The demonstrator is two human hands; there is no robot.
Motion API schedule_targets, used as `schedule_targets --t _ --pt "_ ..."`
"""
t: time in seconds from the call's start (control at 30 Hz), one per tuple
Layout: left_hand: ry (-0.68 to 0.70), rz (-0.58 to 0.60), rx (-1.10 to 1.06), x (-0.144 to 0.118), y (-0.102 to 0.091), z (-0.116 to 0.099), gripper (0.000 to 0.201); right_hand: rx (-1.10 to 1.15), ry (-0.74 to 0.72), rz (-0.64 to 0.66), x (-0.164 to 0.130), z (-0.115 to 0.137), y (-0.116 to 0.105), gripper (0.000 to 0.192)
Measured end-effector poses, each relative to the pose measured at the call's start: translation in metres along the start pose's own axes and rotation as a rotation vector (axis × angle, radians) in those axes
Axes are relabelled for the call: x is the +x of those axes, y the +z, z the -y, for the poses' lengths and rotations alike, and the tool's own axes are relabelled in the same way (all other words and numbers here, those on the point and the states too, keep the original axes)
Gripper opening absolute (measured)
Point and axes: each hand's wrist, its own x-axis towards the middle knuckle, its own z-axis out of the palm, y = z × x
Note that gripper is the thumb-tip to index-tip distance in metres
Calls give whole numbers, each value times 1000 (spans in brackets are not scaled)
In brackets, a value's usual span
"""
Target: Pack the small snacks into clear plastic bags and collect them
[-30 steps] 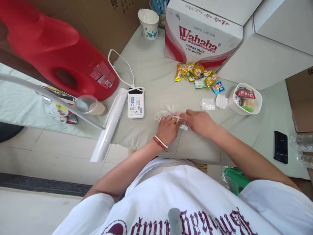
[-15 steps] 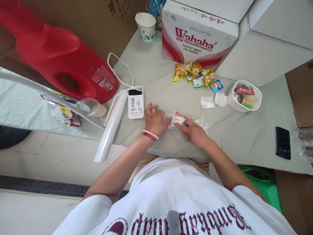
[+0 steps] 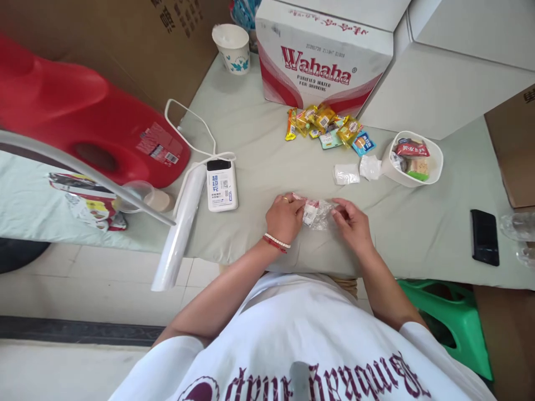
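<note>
A small red-and-white snack packet lies on the green cloth close to the table's front edge, with crinkled clear plastic film spread at its right side. My left hand, wearing a ring and bracelets, has its fingers closed on the packet's left end. At the film's right edge, the thumb and fingertips of my right hand pinch together on the plastic. Partly hidden by my left fingers is the packet's left part.
A white power bank and a roll of clear film lie left. Behind are wrapped snacks and a Wahaha carton. Folded white tissues, a white tub and a black phone sit right.
My left hand has moved right and closed on the packet. The right hand has shifted right, off the packet to the film's edge. The camera view has shifted slightly.
</note>
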Motion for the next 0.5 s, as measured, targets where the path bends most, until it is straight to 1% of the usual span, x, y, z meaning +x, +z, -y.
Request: schedule_targets --t 0.03,0.07,0.1,0.13,0.17,0.2,0.23,0.3,0.4,0.47,0.5 --pt "-13 -39 26 -1 2 3 24 -122 66 -106 0 -4 -1 52" --pt "-41 -87 49 -1 3 5 29 -240 106 -168 -1 -7 -3 53" --pt "-81 -130 68 -2 3 8 39 -327 121 -185 -1 -8 -4 50" --pt "-118 -152 86 -2 3 10 48 -371 118 -177 -2 -7 -6 42" --pt "-147 -149 103 -2 3 11 53 -372 110 -166 -2 -4 -8 32" --pt "-164 -123 117 -2 3 11 51 -338 100 -154 -3 1 -10 24" --pt "-166 -84 124 -2 3 9 45 -279 99 -138 -2 8 -11 21" --pt "-141 -36 119 -3 4 3 35 -127 124 -94 0 25 -12 23" --pt "-61 -93 75 -10 7 -12 22 81 110 -20 7 51 -4 31" --pt "57 -130 16 -18 9 -22 11 199 92 5 10 60 4 39" --pt "136 -127 -40 -22 10 -24 10 256 97 26 11 62 7 44"
